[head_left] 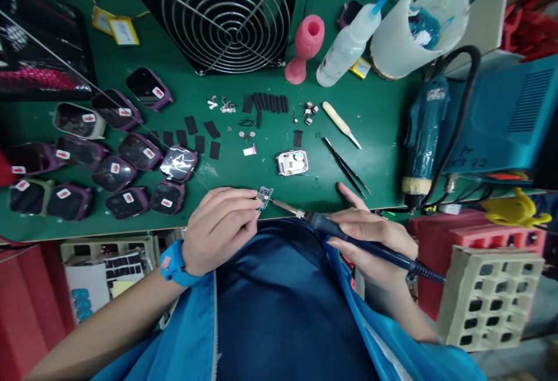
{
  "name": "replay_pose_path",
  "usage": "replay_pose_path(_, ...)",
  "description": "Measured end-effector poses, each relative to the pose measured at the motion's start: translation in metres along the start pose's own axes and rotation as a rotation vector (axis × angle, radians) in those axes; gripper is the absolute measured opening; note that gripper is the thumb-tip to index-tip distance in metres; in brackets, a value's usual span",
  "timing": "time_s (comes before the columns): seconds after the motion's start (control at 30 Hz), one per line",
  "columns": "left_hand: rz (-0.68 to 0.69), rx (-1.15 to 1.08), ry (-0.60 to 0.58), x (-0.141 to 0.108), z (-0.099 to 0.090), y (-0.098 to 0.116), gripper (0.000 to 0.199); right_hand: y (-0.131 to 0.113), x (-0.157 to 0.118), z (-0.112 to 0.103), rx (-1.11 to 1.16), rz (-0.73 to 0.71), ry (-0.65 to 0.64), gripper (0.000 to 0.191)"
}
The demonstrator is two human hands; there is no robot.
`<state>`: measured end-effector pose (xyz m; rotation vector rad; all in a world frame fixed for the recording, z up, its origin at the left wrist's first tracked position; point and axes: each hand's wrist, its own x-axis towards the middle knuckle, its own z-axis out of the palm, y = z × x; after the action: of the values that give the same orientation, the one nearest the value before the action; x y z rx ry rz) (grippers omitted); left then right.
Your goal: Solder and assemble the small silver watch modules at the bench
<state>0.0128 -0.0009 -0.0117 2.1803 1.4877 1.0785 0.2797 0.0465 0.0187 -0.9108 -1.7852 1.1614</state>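
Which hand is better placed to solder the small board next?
Right, I'd judge: the right hand holds the soldering iron with its tip by the board, which the left hand grips.

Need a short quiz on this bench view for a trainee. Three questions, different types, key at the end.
1. True or false: the black tweezers lie on the green bench, to the right of the open watch case.

2. Multiple choice: what does the right hand hold?
A) A screwdriver
B) A soldering iron
C) A squeeze bottle

3. Fill in: the small circuit board is held in the ____ hand.

Key: 1. True. 2. B. 3. Left.
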Motion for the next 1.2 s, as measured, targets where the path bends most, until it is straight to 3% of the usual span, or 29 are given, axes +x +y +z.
replay_pose_path(0.7,-0.005,0.002,0.01,-0.0004,-0.0003,0.0002,0.023,-0.0003,0.0009,0.0,-0.013,0.003,-0.01,0.026)
replay_pose_path(0.9,-0.008,0.013,0.016,0.0001,0.0006,0.0004,0.022,0.003,-0.0065,-0.0019,0.006,0.03,0.062,0.024)
replay_pose_path(1.2,0.009,0.035,0.005,0.0013,-0.0011,0.001,0.023,0.0005,-0.0025,-0.0005,-0.02,0.032,0.007,0.026)
